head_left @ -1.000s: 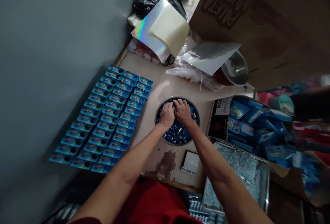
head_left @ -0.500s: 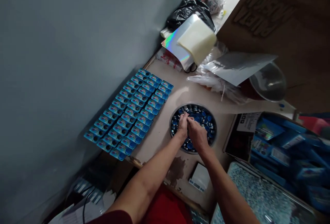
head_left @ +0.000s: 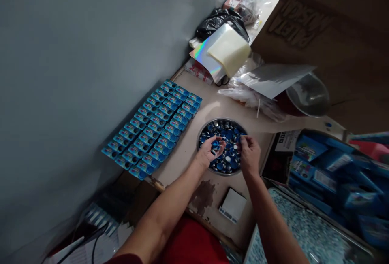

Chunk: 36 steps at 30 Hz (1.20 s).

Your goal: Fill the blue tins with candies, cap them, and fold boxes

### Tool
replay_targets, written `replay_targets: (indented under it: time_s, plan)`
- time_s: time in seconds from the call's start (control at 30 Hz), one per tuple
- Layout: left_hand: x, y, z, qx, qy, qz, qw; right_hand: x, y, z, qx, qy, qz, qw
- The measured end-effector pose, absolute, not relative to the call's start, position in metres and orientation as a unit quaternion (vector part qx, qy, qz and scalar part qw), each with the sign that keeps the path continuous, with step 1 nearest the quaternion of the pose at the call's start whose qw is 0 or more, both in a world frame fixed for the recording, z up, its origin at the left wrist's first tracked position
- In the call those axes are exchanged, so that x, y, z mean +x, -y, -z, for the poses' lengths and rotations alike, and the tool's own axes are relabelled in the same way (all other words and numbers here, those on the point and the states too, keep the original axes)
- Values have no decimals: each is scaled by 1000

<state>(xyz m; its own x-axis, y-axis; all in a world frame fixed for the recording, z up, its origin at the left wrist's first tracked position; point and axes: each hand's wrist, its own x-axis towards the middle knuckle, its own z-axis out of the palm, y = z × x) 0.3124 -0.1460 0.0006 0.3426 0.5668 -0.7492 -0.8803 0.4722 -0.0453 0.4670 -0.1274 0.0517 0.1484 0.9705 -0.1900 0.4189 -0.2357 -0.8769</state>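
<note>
Beige worktable (head_left: 209, 108) against a grey wall, cluttered. Round metal dish (head_left: 221, 119) sits mid-table, full of small blue pieces (head_left: 228, 134), some showing a silvery face. Left hand (head_left: 209, 152) is over the dish's near-left rim, palm half up, fingers curled round one blue piece (head_left: 215, 145). Right hand (head_left: 249, 155) is at the near-right rim, fingertips bunched down among the pieces; can't tell if it has one pinched. Judgement: the pieces look like rigid moulded plastic, very light and smooth, so they'll probably skate and rattle in the metal dish. They don't look fragile. Best hold is a thumb-and-finger pinch across the edge, one at a time, not a scoop. Rows of blue packs (head_left: 152, 130) lie left of the dish along the wall. Small white scale (head_left: 232, 205) sits near the table's front edge, and a tray of pale granules (head_left: 304, 231) is at lower right.
</note>
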Motion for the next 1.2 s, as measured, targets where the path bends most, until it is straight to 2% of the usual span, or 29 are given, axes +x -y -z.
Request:
replay_targets:
  time_s: [0.07, 0.17, 0.27, 0.4, 0.57, 0.83, 1.03, 1.2]
  plan:
    - [302, 152, -11, -235, -346, -465, 780, 462, 113, -48, -685, 522, -388, 330]
    - [267, 171, -27, -235, -353, -494, 759, 418, 98, -50, -622, 635, -369, 273]
    - [211, 203, -40, -223, -372, -529, 730, 340, 91, -51, -540, 739, -348, 201]
    - [131, 245, -44, -199, -404, -572, 685, 232, 79, -40, -499, 787, -335, 138]
    - [66, 265, -34, -185, -428, -595, 655, 157, 56, -26, -505, 824, -254, 44]
    - [28, 269, -28, -189, -385, -629, 648, 123, 26, -18, -548, 804, -185, -143]
    - [28, 272, -24, -186, -386, -634, 644, 122, 22, -32, -556, 798, -166, -161]
    - [35, 282, -25, -177, -403, -630, 640, 123, 63, -63, -514, 832, -181, -105]
